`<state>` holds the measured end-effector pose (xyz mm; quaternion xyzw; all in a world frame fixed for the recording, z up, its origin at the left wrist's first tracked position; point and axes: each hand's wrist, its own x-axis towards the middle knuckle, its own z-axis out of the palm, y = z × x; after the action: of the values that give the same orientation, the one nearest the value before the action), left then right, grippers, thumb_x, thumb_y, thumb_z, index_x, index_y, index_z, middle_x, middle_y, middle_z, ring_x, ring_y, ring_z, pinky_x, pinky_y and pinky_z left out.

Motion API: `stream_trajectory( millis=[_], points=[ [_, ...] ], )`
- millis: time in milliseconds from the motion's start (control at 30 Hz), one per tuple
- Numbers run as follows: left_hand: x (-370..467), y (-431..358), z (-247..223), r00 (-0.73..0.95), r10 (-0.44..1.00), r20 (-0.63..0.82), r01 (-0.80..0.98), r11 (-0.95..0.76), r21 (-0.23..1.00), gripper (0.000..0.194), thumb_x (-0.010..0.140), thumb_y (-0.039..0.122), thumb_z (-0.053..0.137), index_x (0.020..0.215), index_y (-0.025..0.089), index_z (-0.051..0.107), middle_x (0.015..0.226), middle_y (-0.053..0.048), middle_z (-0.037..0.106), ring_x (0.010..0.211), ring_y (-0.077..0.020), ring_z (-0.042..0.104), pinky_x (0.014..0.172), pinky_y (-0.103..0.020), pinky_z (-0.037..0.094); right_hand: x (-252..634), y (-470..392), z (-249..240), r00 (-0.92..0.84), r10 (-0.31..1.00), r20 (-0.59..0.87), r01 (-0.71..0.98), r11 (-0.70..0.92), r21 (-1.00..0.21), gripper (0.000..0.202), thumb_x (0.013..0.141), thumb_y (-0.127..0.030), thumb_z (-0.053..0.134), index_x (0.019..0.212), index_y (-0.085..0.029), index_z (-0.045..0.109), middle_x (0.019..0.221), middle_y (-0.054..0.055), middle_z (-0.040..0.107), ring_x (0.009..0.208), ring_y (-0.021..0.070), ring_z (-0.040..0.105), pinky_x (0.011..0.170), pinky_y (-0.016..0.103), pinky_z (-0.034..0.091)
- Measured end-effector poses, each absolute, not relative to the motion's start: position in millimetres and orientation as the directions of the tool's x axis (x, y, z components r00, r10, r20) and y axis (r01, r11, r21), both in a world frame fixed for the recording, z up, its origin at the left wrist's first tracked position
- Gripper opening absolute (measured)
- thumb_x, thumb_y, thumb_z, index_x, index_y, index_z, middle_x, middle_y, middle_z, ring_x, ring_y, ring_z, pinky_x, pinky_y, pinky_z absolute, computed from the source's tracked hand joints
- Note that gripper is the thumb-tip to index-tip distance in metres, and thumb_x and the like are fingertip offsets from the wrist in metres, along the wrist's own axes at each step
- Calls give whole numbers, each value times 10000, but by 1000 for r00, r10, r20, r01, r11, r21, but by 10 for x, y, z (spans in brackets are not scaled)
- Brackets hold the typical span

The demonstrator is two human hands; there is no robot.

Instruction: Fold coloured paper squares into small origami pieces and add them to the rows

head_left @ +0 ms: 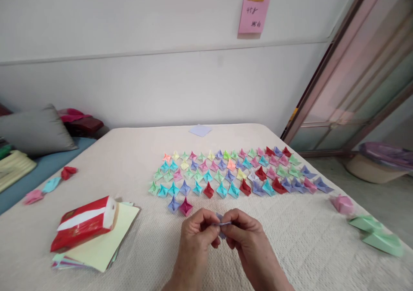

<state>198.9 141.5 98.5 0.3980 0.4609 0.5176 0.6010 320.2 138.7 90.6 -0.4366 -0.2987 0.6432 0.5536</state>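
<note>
- Nearest me, the person's left hand (196, 237) has thumb and forefinger closed in a pinch on one side of a small purple paper (222, 225).
- The right hand (247, 235) pinches the other side the same way, and the two hands nearly meet; the paper's exact shape is mostly hidden by the fingers.
- Off to the left, a red packet (85, 222) lies on a stack of coloured sheets (106, 243), a pale yellow one on top.
- Over to the right, near the edge of the cream cover (129, 153), sit pale green folded pieces (382, 241) and a pink one (343, 204).
- Just beyond the hands, a purple and a magenta folded shape (185, 206) stand side by side.
- Past those run rows of many-coloured folded shapes (222, 190).
- Farther back lies a flat lilac sheet (200, 130).
- On the wall (161, 89), a pink note (254, 16) is taped up.
</note>
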Motion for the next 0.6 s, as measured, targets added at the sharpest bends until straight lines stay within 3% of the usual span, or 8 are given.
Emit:
stream_trajectory(
  millis=[300,600],
  points=[
    [1948,1420,938,34,988,-148,-297,151,943,108,630,89,629,574,177,656,452,52,546,456,-101,505,488,-217,379,3229,1416,1013,-73,968,-240,-458,-246,-854,154,576,-65,636,537,-181,729,487,-39,547,478,87,430,491,243,282],
    [1912,1412,951,82,990,-118,-329,138,934,156,686,85,607,616,188,702,482,40,607,480,-114,560,523,-234,435,3274,1394,1051,-96,966,-242,-506,-256,-823,114,621,-117,706,521,-173,702,529,-36,560,484,89,484,502,239,315]
  ],
)
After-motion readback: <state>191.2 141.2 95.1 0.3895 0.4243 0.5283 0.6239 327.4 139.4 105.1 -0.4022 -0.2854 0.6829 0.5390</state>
